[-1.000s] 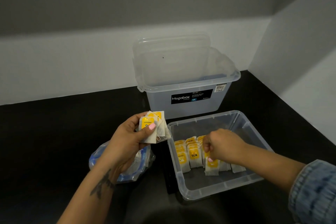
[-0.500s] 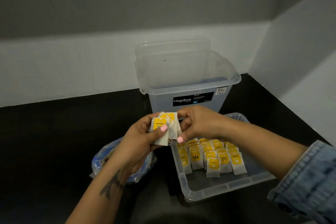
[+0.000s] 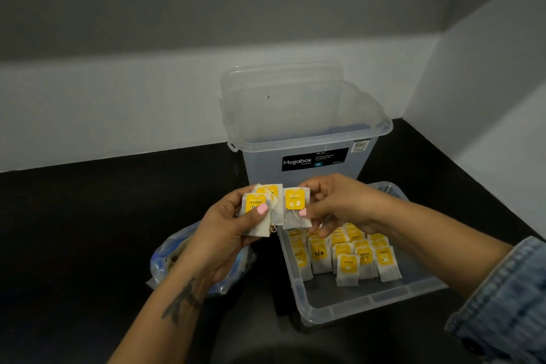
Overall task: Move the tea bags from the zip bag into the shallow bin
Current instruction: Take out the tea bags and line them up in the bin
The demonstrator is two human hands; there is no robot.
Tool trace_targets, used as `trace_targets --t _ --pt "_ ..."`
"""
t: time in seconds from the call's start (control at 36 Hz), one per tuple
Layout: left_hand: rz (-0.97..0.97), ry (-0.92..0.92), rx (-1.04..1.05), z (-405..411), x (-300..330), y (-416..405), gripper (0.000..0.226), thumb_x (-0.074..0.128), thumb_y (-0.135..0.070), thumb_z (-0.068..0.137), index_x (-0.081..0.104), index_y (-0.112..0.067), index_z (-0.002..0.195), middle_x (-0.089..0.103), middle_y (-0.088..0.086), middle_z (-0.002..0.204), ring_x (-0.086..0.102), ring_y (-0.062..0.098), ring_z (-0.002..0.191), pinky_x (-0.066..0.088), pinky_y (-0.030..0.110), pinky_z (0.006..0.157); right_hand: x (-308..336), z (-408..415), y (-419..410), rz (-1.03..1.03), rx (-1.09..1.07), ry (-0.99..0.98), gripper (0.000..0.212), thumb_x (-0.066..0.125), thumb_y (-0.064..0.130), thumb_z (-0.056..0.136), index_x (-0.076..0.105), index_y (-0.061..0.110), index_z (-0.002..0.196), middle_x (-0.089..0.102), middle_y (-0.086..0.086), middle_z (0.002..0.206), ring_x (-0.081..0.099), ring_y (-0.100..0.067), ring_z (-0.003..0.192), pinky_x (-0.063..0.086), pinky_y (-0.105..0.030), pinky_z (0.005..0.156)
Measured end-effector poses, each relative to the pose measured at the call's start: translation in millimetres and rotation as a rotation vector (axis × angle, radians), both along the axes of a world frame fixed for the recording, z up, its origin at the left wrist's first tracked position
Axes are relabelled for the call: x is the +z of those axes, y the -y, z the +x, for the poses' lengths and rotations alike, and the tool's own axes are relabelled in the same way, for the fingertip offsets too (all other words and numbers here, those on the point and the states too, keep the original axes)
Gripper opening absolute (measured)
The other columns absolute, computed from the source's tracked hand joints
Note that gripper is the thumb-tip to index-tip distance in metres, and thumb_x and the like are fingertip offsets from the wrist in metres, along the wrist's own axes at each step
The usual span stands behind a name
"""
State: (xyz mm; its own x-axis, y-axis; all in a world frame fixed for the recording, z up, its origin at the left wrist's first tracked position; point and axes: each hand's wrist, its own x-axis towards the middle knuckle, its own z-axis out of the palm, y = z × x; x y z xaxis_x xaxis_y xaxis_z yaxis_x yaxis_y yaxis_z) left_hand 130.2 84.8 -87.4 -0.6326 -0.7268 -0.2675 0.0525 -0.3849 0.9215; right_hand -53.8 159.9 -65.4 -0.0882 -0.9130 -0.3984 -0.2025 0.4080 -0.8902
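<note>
Rows of tea bags (image 3: 348, 257) already fill your shallow bin (image 3: 366, 301) at five o'clock, your right hand (image 3: 334, 204) pinches another tea bag (image 3: 295, 207), your left hand (image 3: 227, 227) grips spares (image 3: 260, 207), and the zip bag (image 3: 168, 260) at seven o'clock may hold more.

Yellow-tagged tea bags (image 3: 348, 263) in rows inside clear shallow bin (image 3: 369, 303); crumpled zip bag (image 3: 165, 260) left.

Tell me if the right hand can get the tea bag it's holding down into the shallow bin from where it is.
Probably yes. The right hand pinches one tea bag just above the shallow bin, whose top is open. Rows of tea bags fill the back, but bare floor shows in front.
</note>
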Motion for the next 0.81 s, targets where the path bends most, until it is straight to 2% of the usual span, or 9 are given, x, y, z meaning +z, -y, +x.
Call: trace_targets --t 0.11,0.25,0.31,0.42,0.5,0.56,0.67,0.75,0.81 --pt "-0.007 -0.015 -0.018 -4.5 -1.0 -4.4 0.025 0.055 -0.002 0.087 0.061 -0.019 0.104 0.072 0.003 0.097 0.071 0.012 0.078 0.058 0.023 0.063 -1.4 -1.8 -1.9 0.041 -0.02 0.083 0.026 0.063 -0.003 0.085 0.063 0.014 0.105 0.069 -0.008 0.085 0.065 -0.017 0.069 0.058 -0.025 0.056" --pt "0.006 -0.019 0.002 -8.8 -1.9 -6.3 0.024 0.054 -0.002 0.087 0.061 -0.019 0.103 0.071 0.004 0.099 0.07 0.014 0.082 0.059 0.024 0.065 -1.3 -5.5 -6.0 0.115 -0.071 0.267 0.045 0.054 -0.017 0.084 0.055 0.01 0.12 0.066 -0.014 0.109 0.067 -0.026 0.088 0.06 -0.03 0.063" --pt "0.02 -0.015 0.011 -10.6 -2.8 -6.9 0.023 0.055 -0.002 0.087 0.061 -0.019 0.102 0.071 0.004 0.098 0.07 0.014 0.081 0.059 0.024 0.065 -0.3 -6.5 -7.9 0.147 -0.06 0.335 0.049 0.056 -0.018 0.082 0.053 0.01 0.123 0.064 -0.015 0.114 0.066 -0.027 0.092 0.06 -0.03 0.065" --pt "0.029 -0.011 0.014 -13.4 -4.5 -8.0 0.023 0.055 -0.002 0.087 0.061 -0.019 0.101 0.071 0.002 0.094 0.071 0.011 0.074 0.058 0.023 0.061 -3.2 -6.6 -10.2 0.197 -0.04 0.35 0.052 0.069 0.007 0.075 0.053 0.008 0.125 0.066 -0.015 0.106 0.068 -0.023 0.084 0.06 -0.031 0.066" --pt "0.03 -0.005 0.0 -15.3 -5.7 -9.3 0.023 0.055 -0.001 0.087 0.061 -0.019 0.102 0.071 0.003 0.096 0.071 0.011 0.074 0.058 0.022 0.059 -8.0 -5.1 -11.2 0.192 -0.098 0.245 0.032 0.058 0.013 0.091 0.055 0.006 0.122 0.068 -0.015 0.099 0.068 -0.018 0.073 0.059 -0.031 0.065" --pt "0.021 0.006 0.003 -16.1 -6.0 -8.6 0.024 0.056 -0.002 0.087 0.061 -0.02 0.102 0.07 0.004 0.098 0.071 0.011 0.075 0.058 0.023 0.06 -9.8 -6.2 -13.0 0.181 -0.122 0.136 0.022 0.056 0.013 0.094 0.059 0.008 0.116 0.069 -0.015 0.096 0.068 -0.016 0.07 0.059 -0.03 0.065" --pt "0.017 0.017 0.056 -13.8 -5.9 -3.2 0.025 0.056 -0.002 0.087 0.06 -0.022 0.103 0.068 0.002 0.099 0.067 0.013 0.082 0.058 0.022 0.059 -12.4 -16.5 -17.3 0.111 -0.057 -0.243 0.004 0.06 0.015 0.093 0.061 0.018 0.095 0.072 -0.009 0.097 0.069 -0.015 0.076 0.056 -0.028 0.069" --pt "0.019 0.021 0.088 -10.4 -6.0 1.2 0.026 0.055 -0.003 0.087 0.059 -0.022 0.105 0.067 0.001 0.1 0.066 0.014 0.085 0.058 0.021 0.059 -17.0 -22.2 -19.1 0.126 0.043 -0.451 0.006 0.064 0.017 0.09 0.061 0.022 0.088 0.071 -0.005 0.094 0.068 -0.013 0.079 0.055 -0.031 0.077" --pt "0.02 0.024 0.101 -8.7 -6.3 3.1 0.025 0.055 -0.004 0.088 0.059 -0.023 0.103 0.067 0.001 0.1 0.065 0.014 0.086 0.058 0.02 0.059 -22.6 -21.4 -19.6 0.164 0.152 -0.568 0.005 0.067 0.021 0.088 0.064 0.022 0.092 0.07 -0.001 0.095 0.067 -0.015 0.087 0.054 -0.034 0.084"
